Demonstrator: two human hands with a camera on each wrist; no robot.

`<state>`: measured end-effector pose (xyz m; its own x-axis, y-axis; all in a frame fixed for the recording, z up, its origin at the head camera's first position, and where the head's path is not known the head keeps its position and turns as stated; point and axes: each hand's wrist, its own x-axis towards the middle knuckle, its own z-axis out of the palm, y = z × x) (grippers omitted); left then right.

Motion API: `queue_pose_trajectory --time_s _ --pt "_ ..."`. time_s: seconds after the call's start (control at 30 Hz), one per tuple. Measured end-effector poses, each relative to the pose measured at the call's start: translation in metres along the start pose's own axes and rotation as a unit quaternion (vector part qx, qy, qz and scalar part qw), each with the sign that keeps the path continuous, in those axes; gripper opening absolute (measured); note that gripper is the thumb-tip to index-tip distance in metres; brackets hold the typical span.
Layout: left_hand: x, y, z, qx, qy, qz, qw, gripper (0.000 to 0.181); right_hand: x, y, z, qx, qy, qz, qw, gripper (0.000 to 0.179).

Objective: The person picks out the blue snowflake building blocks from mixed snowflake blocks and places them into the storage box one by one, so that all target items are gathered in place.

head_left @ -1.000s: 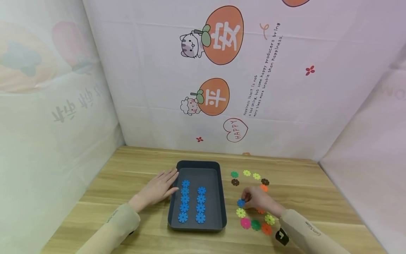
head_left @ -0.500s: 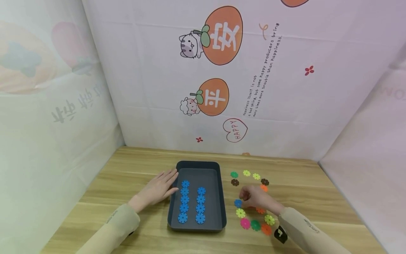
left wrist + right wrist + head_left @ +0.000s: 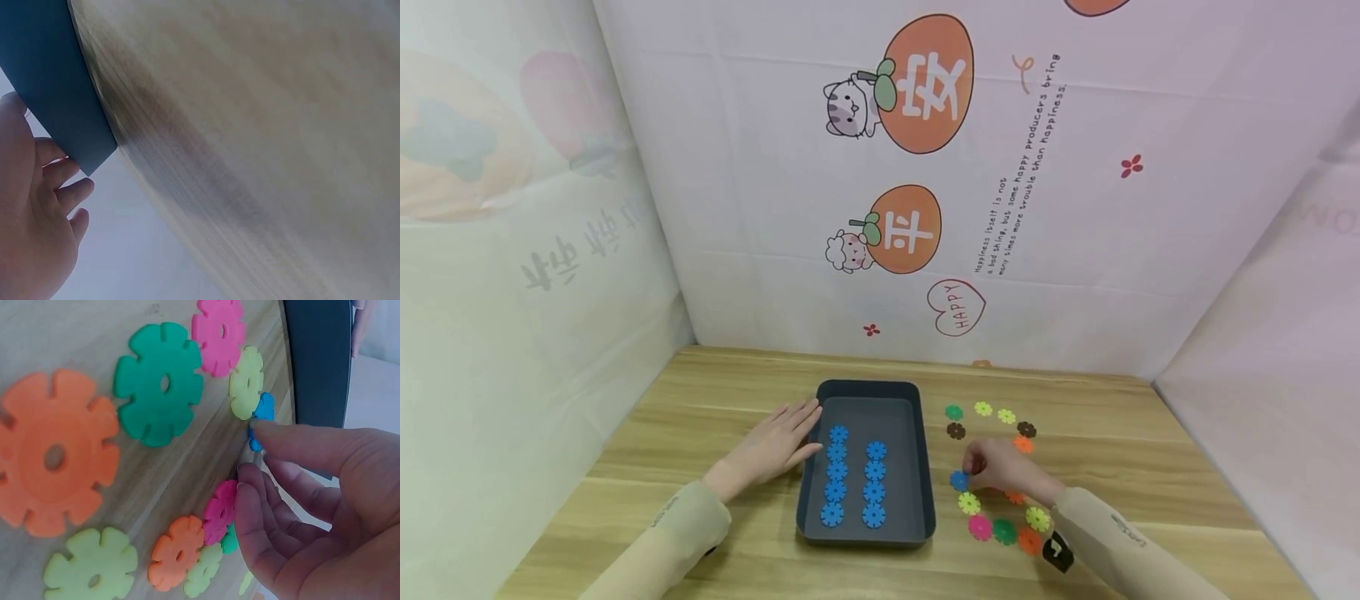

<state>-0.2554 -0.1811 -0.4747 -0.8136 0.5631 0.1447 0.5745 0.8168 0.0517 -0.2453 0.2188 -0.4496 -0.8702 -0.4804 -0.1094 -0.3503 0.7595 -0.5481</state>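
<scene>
My left hand (image 3: pixel 775 440) rests with straight fingers on the left rim of a dark grey tray (image 3: pixel 906 429); in the left wrist view its fingers (image 3: pixel 75 194) lie by the tray's outer wall. Inside the tray are two rows of blue interlocking discs (image 3: pixel 837 472), the left row longer than the right. On the table to the right of the tray, my right hand (image 3: pixel 1009 467) pinches another blue interlocking disc (image 3: pixel 958 481) at its edge. In the right wrist view the thumb tip overlaps this blue disc (image 3: pixel 265 407), and part of it is hidden.
Loose discs lie around the right hand: yellow (image 3: pixel 969 503), pink (image 3: pixel 980 527), green (image 3: pixel 1004 532), orange (image 3: pixel 1030 541) and brown (image 3: pixel 956 431). A small black object (image 3: pixel 1058 552) is near the right sleeve. A printed white cloth (image 3: pixel 760 250) hangs behind the table.
The right hand has shifted slightly left, and the blue disc has moved left with it, toward the tray. The left hand and the tray have stayed put.
</scene>
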Motion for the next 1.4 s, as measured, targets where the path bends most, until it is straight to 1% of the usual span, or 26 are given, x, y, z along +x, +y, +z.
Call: queue_pose_trajectory --time_s 0.17,0.27,0.43,0.53,0.7,0.77,0.87,0.93,1.03,1.13,1.23,1.33,1.4 --pt "0.0 -0.001 0.002 -0.002 -0.003 -0.001 1.0 0.064 0.002 0.0 0.003 -0.015 0.009 -0.012 0.9998 0.022" --pt "0.001 -0.001 0.002 -0.005 -0.002 -0.003 1.0 0.064 0.004 0.001 0.005 -0.016 0.013 -0.013 0.9997 0.023" --pt "0.001 -0.002 0.002 -0.003 -0.001 -0.005 1.0 0.065 0.005 0.0 0.006 -0.003 0.011 -0.006 0.9999 0.021" --pt "0.001 -0.002 0.002 -0.003 0.002 -0.004 1.0 0.065 0.006 -0.001 0.005 0.003 0.008 -0.001 1.0 0.022" --pt "0.0 -0.002 0.002 -0.004 0.003 -0.002 1.0 0.065 0.007 -0.001 0.004 0.009 0.006 -0.007 0.9999 0.026" --pt "0.0 -0.002 0.002 -0.003 0.001 -0.002 1.0 0.064 0.007 0.0 0.003 0.018 0.003 -0.012 0.9998 0.024" --pt "0.0 -0.001 0.001 -0.001 -0.001 -0.002 1.0 0.064 0.007 0.0 -0.002 0.046 -0.005 -0.02 0.9987 0.015" --pt "0.0 -0.001 0.001 0.0 -0.001 -0.001 1.0 0.064 0.008 -0.001 -0.007 0.063 -0.007 -0.036 0.9973 0.01" --pt "0.001 -0.001 0.002 0.0 0.0 0.0 1.0 0.064 0.011 -0.006 -0.019 0.079 -0.008 -0.049 0.9956 0.007" --pt "0.001 -0.002 0.002 -0.001 -0.001 0.0 1.0 0.064 0.02 -0.014 -0.033 0.08 0.0 -0.052 0.9955 0.005" --pt "0.001 -0.002 0.001 -0.001 -0.001 -0.001 1.0 0.064 0.034 -0.025 -0.042 0.083 0.01 -0.038 0.9958 0.005" --pt "0.001 -0.001 0.0 -0.001 0.0 -0.001 1.0 0.064 0.049 -0.039 -0.047 0.076 0.027 -0.031 0.9963 0.006" --pt "0.001 0.0 0.0 -0.001 0.0 0.0 1.0 0.065 0.059 -0.048 -0.046 0.067 0.034 -0.035 0.9966 0.007"
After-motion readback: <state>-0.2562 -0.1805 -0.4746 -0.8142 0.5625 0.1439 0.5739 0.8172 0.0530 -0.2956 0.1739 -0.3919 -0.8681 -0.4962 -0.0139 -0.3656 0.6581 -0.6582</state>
